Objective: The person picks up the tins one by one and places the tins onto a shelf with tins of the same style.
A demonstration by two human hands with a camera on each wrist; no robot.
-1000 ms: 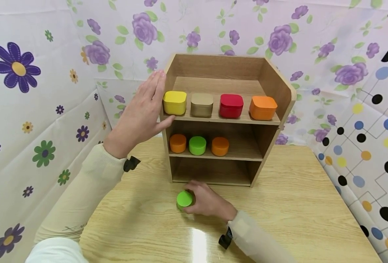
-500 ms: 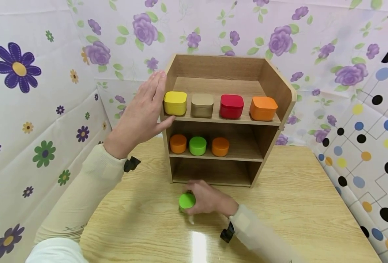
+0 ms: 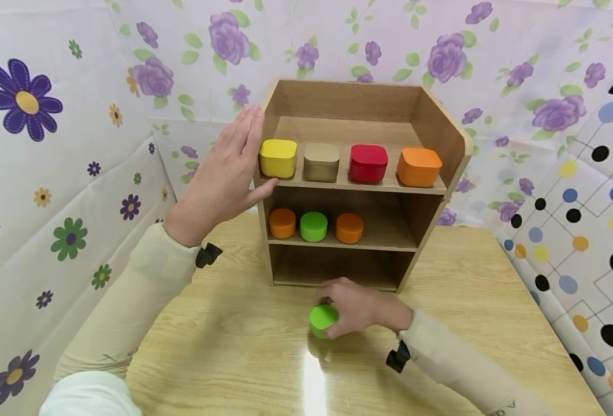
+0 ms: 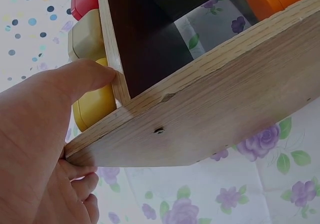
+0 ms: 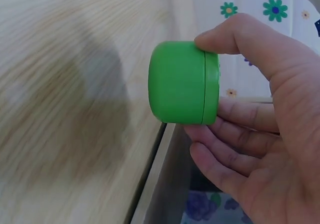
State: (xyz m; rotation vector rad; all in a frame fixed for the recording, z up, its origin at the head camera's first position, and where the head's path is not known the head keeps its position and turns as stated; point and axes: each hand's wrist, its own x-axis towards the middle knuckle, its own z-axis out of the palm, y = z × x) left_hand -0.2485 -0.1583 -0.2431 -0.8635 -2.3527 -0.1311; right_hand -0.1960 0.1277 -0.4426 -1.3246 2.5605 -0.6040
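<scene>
My right hand pinches a small round green lidded container between thumb and fingers in front of the wooden shelf unit. In the right wrist view the green container is upright to the tabletop, lid toward the palm, its base seemingly a little off the wood. My left hand holds the unit's left side panel. Its fingers lie along the outside, and the thumb reaches round the front edge beside the yellow box. On the middle shelf sit a green container between two orange containers.
Along the top shelf stand the yellow box, a tan box, a red box and an orange box. The unit stands on a wooden table, with patterned cloth walls behind and at both sides.
My right hand has moved to the right with the green container. The left hand stays on the shelf unit. The head view has shifted slightly.
</scene>
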